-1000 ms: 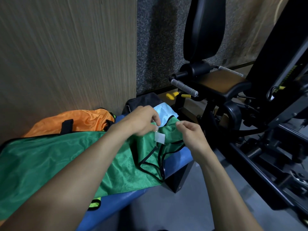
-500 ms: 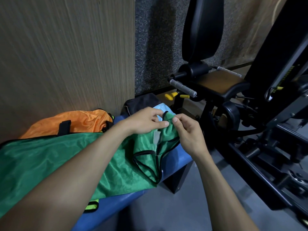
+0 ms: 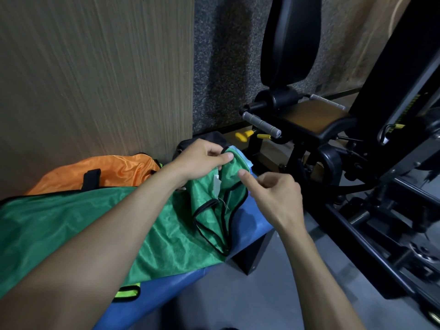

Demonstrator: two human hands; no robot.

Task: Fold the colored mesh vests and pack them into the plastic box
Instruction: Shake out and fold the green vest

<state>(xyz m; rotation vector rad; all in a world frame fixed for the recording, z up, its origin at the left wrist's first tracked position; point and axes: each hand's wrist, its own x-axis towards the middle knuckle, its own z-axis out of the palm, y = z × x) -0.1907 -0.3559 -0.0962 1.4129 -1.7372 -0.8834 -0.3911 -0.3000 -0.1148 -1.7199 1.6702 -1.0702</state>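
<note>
Item: green vest (image 3: 166,239), mesh, black-trimmed, spread along the blue table (image 3: 252,225) across the lower left and centre of the frame. Its shoulder end was gathered at centre frame, where a small white label (image 3: 217,186) showed.

Left hand (image 3: 202,163): fingers curled and clamped on the vest's top edge, thumb pressed to the cloth, the strap lifted slightly off the table. Right hand (image 3: 273,194): fingers loosely bent and apart from one another, forefinger extended to just beside the lifted cloth; nothing was held, and contact could not be told.

Step judged in hand: the shoulder straps being matched ahead of a fold. For a good result, the two trimmed edges are to be laid one on the other, the label turned inward, and the slippery mesh smoothed flat before the body is folded over; a pinch kept at the strap should stop it sliding.

Count, as seen:
- green vests: one
- orange vest (image 3: 107,170): one, bunched at left against the wood panel (image 3: 95,79)
- pale blue cloth (image 3: 245,159): one corner, behind the green
- yellow-green piece (image 3: 127,291): one, mostly hidden at the table's lower edge
- plastic box: none in view
- exercise machine (image 3: 309,120): one, right of frame
</note>
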